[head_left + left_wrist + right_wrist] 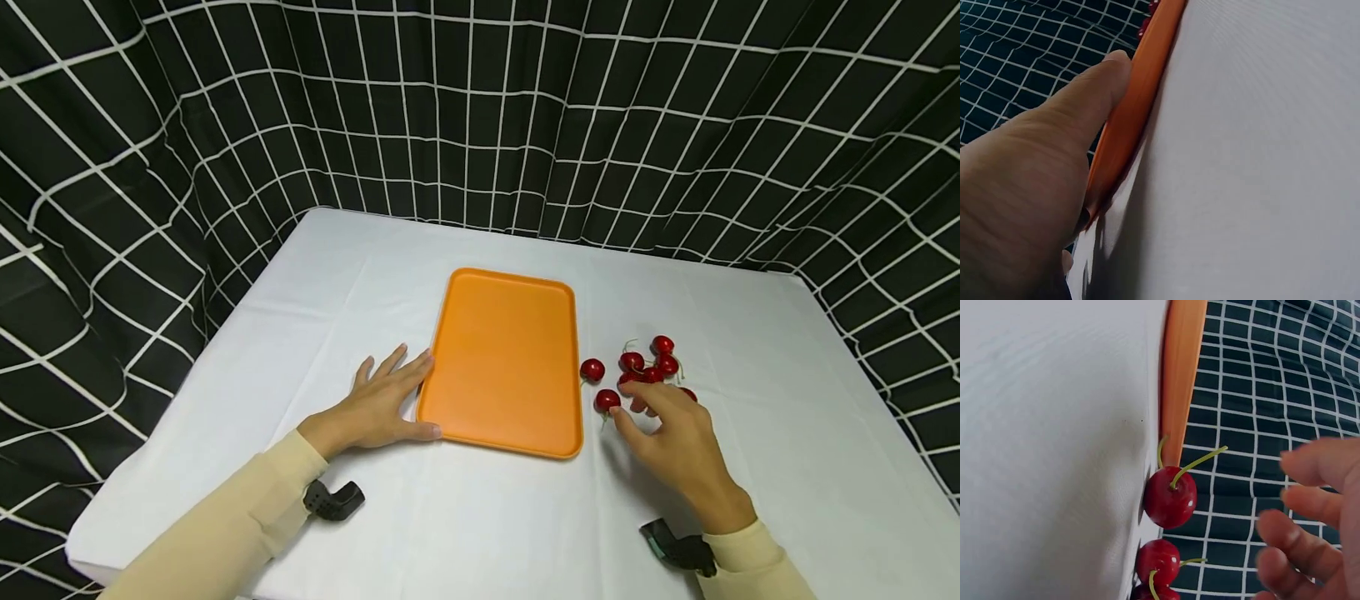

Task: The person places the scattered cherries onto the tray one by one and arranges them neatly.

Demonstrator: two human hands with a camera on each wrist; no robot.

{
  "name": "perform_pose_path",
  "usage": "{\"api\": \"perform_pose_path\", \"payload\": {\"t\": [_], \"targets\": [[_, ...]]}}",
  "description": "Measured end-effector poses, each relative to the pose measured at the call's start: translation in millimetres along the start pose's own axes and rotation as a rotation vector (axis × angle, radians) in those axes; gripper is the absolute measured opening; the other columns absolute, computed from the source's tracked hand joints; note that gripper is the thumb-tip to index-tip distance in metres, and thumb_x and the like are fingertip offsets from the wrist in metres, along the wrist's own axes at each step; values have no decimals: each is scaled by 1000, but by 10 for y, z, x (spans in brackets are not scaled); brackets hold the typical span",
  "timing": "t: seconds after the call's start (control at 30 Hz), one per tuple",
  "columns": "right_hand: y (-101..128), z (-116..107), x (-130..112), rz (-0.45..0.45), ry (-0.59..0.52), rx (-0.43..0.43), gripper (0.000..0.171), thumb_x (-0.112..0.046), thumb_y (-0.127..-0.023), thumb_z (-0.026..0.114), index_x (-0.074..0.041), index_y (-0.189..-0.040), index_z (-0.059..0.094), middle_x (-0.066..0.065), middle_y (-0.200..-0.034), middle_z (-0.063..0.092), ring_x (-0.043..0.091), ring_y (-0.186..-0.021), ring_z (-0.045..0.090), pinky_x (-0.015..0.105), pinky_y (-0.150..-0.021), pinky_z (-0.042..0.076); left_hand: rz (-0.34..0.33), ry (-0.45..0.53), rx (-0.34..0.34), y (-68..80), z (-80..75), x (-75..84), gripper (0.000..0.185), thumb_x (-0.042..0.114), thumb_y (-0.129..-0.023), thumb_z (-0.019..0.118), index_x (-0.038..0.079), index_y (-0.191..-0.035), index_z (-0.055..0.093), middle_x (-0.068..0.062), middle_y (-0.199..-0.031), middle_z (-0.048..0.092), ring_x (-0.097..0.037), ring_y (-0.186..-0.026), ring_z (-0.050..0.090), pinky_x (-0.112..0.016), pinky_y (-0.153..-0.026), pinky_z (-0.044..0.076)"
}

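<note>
An orange rectangular tray (504, 358) lies on the white-covered table. My left hand (381, 407) rests at its left edge, fingers spread and straight, with the thumb along the near-left corner. In the left wrist view the thumb (1100, 87) lies against the tray's rim (1132, 106). To the right of the tray, my right hand (678, 433) hovers over red cherries, fingers loosely bent and nothing between them. One cherry (607, 402) is right by its thumb tip; another cherry (592, 370) sits beside the tray's right edge. The right wrist view shows a stemmed cherry (1170, 499) apart from the fingers (1297, 540).
Several more cherries (632, 362) cluster beyond the right hand, partly hidden by it. The white tablecloth (480, 517) spreads around the tray. Dark curtain with a white grid (495, 108) surrounds the back and sides. Black wrist devices (333, 502) are worn at both sleeves.
</note>
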State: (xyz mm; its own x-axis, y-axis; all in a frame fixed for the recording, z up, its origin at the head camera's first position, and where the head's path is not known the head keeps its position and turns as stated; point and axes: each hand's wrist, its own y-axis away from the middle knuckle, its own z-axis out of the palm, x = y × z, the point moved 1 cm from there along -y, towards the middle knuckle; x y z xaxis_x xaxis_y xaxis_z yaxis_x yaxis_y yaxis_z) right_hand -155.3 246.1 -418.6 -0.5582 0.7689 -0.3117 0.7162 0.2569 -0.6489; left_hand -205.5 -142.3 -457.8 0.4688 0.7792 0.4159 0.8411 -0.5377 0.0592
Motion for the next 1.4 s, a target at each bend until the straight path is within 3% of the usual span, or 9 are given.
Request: {"api": "perform_pose_path", "payload": {"t": [0.17, 0.47, 0.57, 0.7, 0.8, 0.9, 1.0, 1.17, 1.4], "targets": [[77, 55, 30, 1, 15, -104, 26, -9, -67, 83, -7, -91, 71, -7, -69, 59, 8, -55, 49, 17, -47, 40, 12, 12, 30, 11, 18, -6, 111, 82, -75, 51, 12, -155, 21, 5, -159, 12, -26, -145, -2, -63, -108, -8], [153, 204, 40, 91, 31, -264, 17, -8, -72, 83, -11, -86, 73, -13, -68, 56, 5, -56, 49, 21, -49, 45, 22, 23, 58, 48, 31, 11, 110, 79, -75, 56, 10, -154, 24, 3, -159, 15, -28, -145, 0, -62, -108, -7], [166, 217, 44, 115, 67, -228, 14, -5, -72, 81, -10, -82, 73, -8, -70, 61, 6, -60, 51, 24, -51, 48, 19, 29, 58, 73, 36, 8, 110, 78, -74, 57, 9, -154, 25, 3, -159, 16, -28, -145, 0, -63, -108, -7], [181, 165, 75, 173, 110, -91, 13, 3, -71, 77, -5, -80, 73, 0, -73, 66, 11, -62, 56, 34, -54, 52, 19, 30, 60, 70, 33, 18, 110, 79, -74, 56, 10, -154, 24, 4, -159, 15, -28, -145, 1, -62, -108, -7], [181, 115, 105, 251, 97, -17, 13, 7, -72, 75, -4, -79, 72, 2, -71, 67, 13, -61, 60, 32, -53, 52, 18, 35, 66, 52, 27, 32, 110, 79, -74, 57, 10, -154, 25, 4, -159, 16, -28, -145, 1, -61, -109, -7], [177, 69, 129, 369, 11, -3, 12, 6, -75, 75, -5, -79, 73, 1, -71, 68, 12, -62, 62, 19, -55, 51, 18, 41, 69, 33, 30, 51, 110, 78, -74, 58, 10, -154, 25, 4, -159, 16, -28, -145, 1, -60, -109, -8], [132, 49, 102, 514, -185, -35, 6, 2, -80, 75, -3, -83, 74, 3, -73, 69, 12, -64, 65, 14, -57, 50, 19, 42, 73, 60, 40, 40, 110, 78, -74, 58, 10, -154, 25, 4, -159, 16, -28, -145, 1, -61, -109, -8], [-37, 2, 12, 752, -507, -62, 17, -4, -85, 74, 10, -93, 69, 11, -81, 70, 16, -67, 68, 25, -64, 57, 25, 46, 68, 89, 44, 35, 110, 79, -75, 56, 10, -154, 24, 3, -159, 16, -28, -145, 0, -61, -108, -9], [-567, 18, -86, 871, -662, -15, 28, -10, -85, 75, 13, -99, 66, 6, -84, 70, 18, -70, 69, 28, -65, 58, 32, 41, 76, 54, 36, 10, 110, 79, -74, 55, 10, -154, 23, 4, -159, 15, -28, -145, 1, -61, -109, -8]]}}
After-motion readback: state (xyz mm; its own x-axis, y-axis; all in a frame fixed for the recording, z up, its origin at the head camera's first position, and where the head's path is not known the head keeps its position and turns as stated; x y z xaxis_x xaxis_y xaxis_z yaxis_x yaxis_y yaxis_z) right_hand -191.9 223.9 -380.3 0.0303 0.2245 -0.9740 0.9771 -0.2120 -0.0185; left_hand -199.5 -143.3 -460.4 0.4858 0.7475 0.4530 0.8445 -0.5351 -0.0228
